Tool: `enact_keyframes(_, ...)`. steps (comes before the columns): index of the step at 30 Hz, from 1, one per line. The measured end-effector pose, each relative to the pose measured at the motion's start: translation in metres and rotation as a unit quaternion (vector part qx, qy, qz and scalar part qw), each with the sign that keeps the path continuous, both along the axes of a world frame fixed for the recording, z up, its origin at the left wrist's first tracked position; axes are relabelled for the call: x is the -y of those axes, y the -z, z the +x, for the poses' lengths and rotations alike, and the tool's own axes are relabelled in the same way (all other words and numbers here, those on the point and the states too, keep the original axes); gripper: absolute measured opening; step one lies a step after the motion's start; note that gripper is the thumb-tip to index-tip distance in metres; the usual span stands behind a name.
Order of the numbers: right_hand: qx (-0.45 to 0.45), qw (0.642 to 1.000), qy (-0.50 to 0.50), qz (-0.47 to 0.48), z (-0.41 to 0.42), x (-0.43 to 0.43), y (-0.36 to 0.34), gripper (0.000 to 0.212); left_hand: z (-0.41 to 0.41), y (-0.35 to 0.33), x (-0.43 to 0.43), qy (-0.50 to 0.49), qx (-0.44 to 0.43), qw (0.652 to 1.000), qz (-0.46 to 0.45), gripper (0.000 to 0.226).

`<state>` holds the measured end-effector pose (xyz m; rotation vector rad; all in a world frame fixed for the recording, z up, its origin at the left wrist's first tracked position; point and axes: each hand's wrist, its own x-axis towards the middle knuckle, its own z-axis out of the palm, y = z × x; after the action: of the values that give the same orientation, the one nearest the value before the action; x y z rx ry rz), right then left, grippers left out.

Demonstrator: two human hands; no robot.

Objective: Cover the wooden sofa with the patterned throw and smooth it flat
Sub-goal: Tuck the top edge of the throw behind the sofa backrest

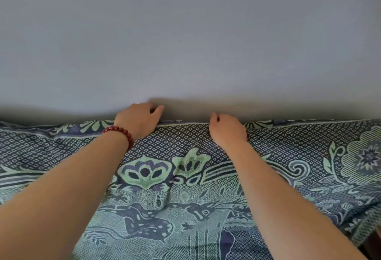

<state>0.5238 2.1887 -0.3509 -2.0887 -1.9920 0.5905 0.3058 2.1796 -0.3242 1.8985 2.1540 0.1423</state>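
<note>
Left hand (138, 120) and right hand (226, 127), near each other, both at the far hem of the throw, fingers curled over it and gripping the cloth.

Plain grey-blue wall (185, 32) fills the far half; blue-and-green woven throw (185, 177) with lozenge, flower and scroll patterns spans the near half from left to right, rumpled between the forearms, its far hem along the wall's foot, what it covers hidden; dark red round-bead bracelet (121, 133) on the left wrist.
</note>
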Motion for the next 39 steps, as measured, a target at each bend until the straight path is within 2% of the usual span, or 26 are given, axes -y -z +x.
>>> enact_keyframes(3,-0.057,0.996,-0.021,0.067,-0.013,0.006,-0.006,0.047,0.004,-0.005,0.009,-0.005,0.033,0.995,0.096,0.042)
enact_keyframes(5,-0.087,0.991,-0.044,0.091,-0.023,0.011,-0.008,0.046,0.009,-0.008,0.017,0.012,0.039,0.991,0.127,0.044)
enact_keyframes(7,-0.107,0.988,-0.060,0.093,-0.031,0.015,-0.005,0.047,0.012,-0.007,0.024,0.032,0.029,0.993,0.113,0.050)
enact_keyframes(11,-0.087,0.989,-0.076,0.094,-0.034,0.020,0.004,0.052,0.009,-0.001,0.026,0.061,-0.063,0.994,0.063,0.060)
enact_keyframes(14,-0.104,0.986,-0.076,0.109,-0.030,0.023,0.004,0.049,0.007,-0.004,0.021,0.053,-0.078,0.995,0.029,0.061)
enact_keyframes(16,-0.146,0.980,-0.066,0.113,-0.029,0.026,0.001,0.045,0.008,-0.008,0.021,0.044,-0.041,0.998,0.027,0.057)
enact_keyframes(18,-0.189,0.974,-0.056,0.110,-0.029,0.028,-0.005,0.040,0.010,-0.012,0.026,0.015,0.036,0.998,0.056,0.048)
enact_keyframes(21,-0.219,0.969,-0.056,0.101,-0.030,0.032,-0.019,0.038,0.012,-0.026,0.037,-0.026,0.140,0.985,0.101,0.041)
enact_keyframes(26,-0.257,0.961,-0.061,0.086,-0.030,0.047,-0.052,0.030,0.020,-0.045,0.061,-0.072,0.237,0.960,0.131,0.035)
enact_keyframes(33,-0.298,0.938,-0.083,0.155,-0.036,0.089,-0.076,0.020,0.032,-0.062,0.110,-0.120,0.315,0.928,0.159,0.031)
enact_keyframes(39,-0.311,0.931,-0.071,0.175,-0.040,0.141,-0.090,0.019,0.036,-0.074,0.175,-0.145,0.325,0.920,0.165,0.032)
